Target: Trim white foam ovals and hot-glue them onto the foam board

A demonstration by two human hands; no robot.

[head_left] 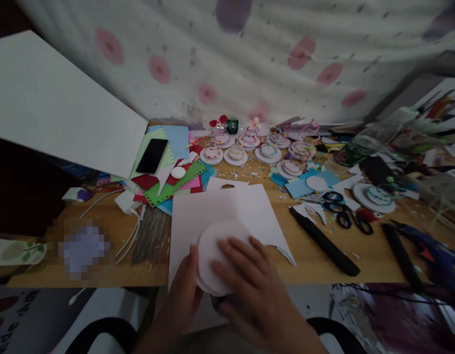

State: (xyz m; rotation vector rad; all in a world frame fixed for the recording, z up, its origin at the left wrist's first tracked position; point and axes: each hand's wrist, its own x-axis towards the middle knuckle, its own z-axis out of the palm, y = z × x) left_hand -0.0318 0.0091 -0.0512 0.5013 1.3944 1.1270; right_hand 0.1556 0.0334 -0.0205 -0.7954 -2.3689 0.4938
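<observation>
A white paper disc (208, 255), apparently a small stack of round layers, is tilted above the front edge of the table. My left hand (183, 285) grips its left rim, thumb up along the edge and the other fingers hidden beneath. Across its right half lie the fingers of my right hand (249, 280), slightly apart and blurred, with that hand closed around the lower right rim. A small dark shape shows under the disc, too hidden to name. Behind it lies a large white sheet (245, 211) with a curved cut-out at its right corner.
Several small decorated paper cakes (236, 155) stand at the back. Black-handled scissors (345, 216), a black stick-like case (323, 241) and a blue glue gun (430, 246) lie right. A phone (152, 156) rests on coloured sheets left, near a white cable (135, 236).
</observation>
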